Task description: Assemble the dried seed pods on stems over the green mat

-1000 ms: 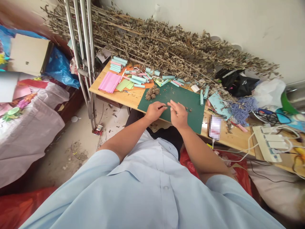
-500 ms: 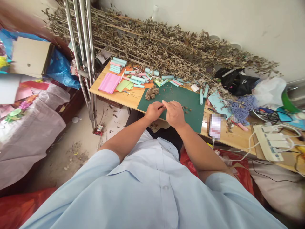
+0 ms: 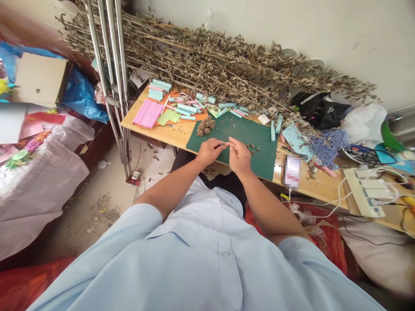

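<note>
"On mat [image 3: 263, 160], clumps [image 3: 205, 126] sit just past L hand [image 3: 210, 150]. Grip?"
"Can't tell what's held; L & R hand [image 3: 240, 156] fingers curl in, tips close. Pinch lightly, w/ tips low."

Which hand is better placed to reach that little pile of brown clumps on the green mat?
Probably the left hand: it is nearer the brown clumps, while the right hand sits farther right, closer to the scattered crumbs. Whether either holds something is unclear.
</note>
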A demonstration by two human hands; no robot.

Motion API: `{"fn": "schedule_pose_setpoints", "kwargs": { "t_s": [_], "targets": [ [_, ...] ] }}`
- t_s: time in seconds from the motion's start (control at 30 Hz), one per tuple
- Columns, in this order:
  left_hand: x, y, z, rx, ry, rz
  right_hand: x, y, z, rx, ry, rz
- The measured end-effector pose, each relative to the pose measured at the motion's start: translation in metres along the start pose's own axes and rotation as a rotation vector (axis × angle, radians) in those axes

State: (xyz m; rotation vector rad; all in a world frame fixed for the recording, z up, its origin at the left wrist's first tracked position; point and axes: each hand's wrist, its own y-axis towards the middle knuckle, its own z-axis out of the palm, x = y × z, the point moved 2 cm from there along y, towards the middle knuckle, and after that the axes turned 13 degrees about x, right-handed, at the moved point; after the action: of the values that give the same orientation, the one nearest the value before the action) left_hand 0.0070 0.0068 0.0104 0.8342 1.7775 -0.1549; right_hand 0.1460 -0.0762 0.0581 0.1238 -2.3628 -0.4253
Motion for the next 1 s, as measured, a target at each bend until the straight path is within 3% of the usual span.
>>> {"fn": "schedule_pose_setpoints", "kwargs": {
  "t_s": [0.13, 0.37, 0.57, 0.77, 0.87, 1.0],
  "targets": [
    [-0.001, -0.001, 0.000, 0.002, 0.010, -0.013, 0.002, 0.004, -0.003, 0.046, -0.046, -0.020],
    [0.001, -0.002, 0.000, -0.014, 0.019, 0.032, 0.020, 0.006, -0.011, 0.291, -0.363, -0.171],
    [0.000, -0.002, -0.001, -0.008, 0.024, -0.006, 0.025, 0.011, -0.022, 0.314, -0.371, -0.192],
    [-0.003, 0.000, -0.001, -0.006, -0.010, -0.019, -0.007, 0.010, -0.014, 0.065, 0.002, 0.047],
    [-0.002, 0.000, -0.001, -0.006, 0.013, -0.029, -0.025, 0.007, 0.003, 0.041, 0.285, 0.205],
    [-0.001, -0.001, 0.000, -0.012, 0.016, 0.009, -0.037, 0.007, 0.018, 0.012, 0.529, 0.307]
  ]
}}
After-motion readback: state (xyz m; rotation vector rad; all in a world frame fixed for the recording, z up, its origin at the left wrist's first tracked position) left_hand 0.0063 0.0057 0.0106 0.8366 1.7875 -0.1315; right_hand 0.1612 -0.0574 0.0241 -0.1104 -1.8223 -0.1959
